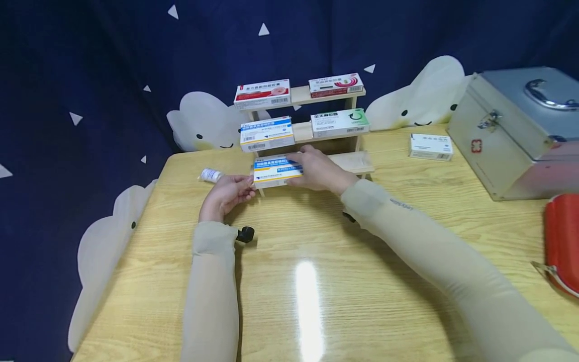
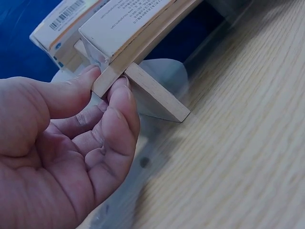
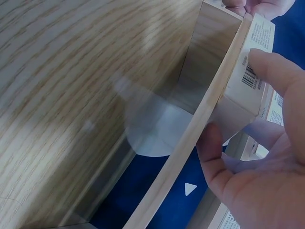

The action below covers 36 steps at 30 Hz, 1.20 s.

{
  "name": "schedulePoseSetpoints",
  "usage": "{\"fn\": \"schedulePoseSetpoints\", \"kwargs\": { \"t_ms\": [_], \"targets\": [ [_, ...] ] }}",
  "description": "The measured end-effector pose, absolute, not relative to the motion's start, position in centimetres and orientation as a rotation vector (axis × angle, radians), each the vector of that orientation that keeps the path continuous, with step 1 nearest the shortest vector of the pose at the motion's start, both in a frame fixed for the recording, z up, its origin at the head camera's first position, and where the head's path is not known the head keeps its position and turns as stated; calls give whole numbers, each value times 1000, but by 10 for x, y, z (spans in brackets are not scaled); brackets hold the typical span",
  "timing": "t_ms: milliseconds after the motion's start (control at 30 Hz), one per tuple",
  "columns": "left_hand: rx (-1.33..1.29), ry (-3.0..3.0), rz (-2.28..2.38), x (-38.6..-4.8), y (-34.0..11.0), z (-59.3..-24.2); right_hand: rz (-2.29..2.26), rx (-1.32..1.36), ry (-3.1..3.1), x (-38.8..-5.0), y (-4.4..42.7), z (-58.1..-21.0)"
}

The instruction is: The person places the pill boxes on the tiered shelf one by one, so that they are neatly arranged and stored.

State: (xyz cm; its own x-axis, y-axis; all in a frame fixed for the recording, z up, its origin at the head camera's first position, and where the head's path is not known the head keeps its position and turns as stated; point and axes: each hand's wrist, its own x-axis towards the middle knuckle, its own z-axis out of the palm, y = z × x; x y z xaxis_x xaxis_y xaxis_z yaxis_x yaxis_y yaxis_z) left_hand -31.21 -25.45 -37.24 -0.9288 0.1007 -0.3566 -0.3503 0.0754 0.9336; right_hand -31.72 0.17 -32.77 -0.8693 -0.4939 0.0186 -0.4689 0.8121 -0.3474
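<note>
A blue, white and yellow medicine box [image 1: 271, 172] lies on the left part of the lowest step of a small wooden tiered shelf [image 1: 357, 162]. My right hand [image 1: 318, 170] grips this box by its right part; in the right wrist view the thumb [image 3: 271, 67] rests on its barcoded side. At the left end of the same step my left hand [image 1: 229, 193] pinches the board's wooden end [image 2: 107, 80] between thumb and fingers. Just left of that hand, a small white bottle [image 1: 210, 175] lies on its side.
On the middle step sit a blue-white box [image 1: 267, 134] and a green-white box [image 1: 340, 122]. Two red-white boxes [image 1: 262, 94] occupy the top step. To the right are another white box [image 1: 430, 146], a silver metal case [image 1: 520, 136] and a red zippered case [image 1: 563, 241].
</note>
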Motion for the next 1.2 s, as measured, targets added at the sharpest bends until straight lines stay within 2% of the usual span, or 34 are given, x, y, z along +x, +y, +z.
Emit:
{"fn": "schedulePoseSetpoints", "kwargs": {
  "t_ms": [333,600,733,867,1033,1200],
  "targets": [
    [-232,2039,1901,-309,-255,-375,-584,-766,2896,-304,13,-321],
    [-208,2038,1902,-310,-256,-373,-520,-951,3002,-276,94,-272],
    [-203,2041,1894,-310,-256,-371,-512,-814,3126,-276,149,-250],
    [-207,2046,1893,-309,-258,-369,-499,-593,3147,-293,202,-243],
    [-209,2033,1893,-309,-258,-371,-488,-358,3033,-319,255,-259],
    [-193,2031,1894,-309,-256,-369,-414,-206,2911,-337,283,-283]
  ]
}}
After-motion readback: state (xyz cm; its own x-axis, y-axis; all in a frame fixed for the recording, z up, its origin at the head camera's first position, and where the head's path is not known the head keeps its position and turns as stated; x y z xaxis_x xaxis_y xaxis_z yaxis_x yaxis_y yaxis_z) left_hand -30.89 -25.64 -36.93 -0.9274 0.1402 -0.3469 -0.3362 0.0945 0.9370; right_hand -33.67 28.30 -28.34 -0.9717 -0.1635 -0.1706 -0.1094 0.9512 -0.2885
